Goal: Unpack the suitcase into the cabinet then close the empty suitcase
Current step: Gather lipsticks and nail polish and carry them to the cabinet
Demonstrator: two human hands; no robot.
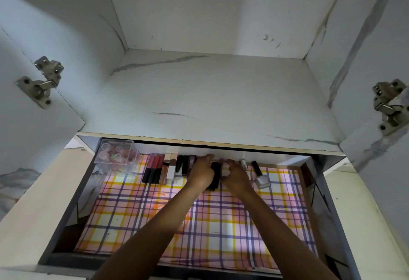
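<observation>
Left hand (200,174) and right hand (235,176) flanked a black case (215,176), fingers curled, pinch untellable; sliding it flush beside the lipsticks (154,169) looked wisest.

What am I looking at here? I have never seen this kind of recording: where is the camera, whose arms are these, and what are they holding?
There is no machine here. A person wears one wide-angle camera on the head, so this single picture looks forward and down along their own bare arms. The left hand and right hand reach to the back of an open drawer below a white marbled cabinet shelf. A checked cloth lines the drawer. Along its back lie a clear box, a row of lipstick-like tubes and a small silvery bottle. A black case sits between the hands. Both hands are at it, but the exact grip cannot be made out. The suitcase is out of view.
</observation>
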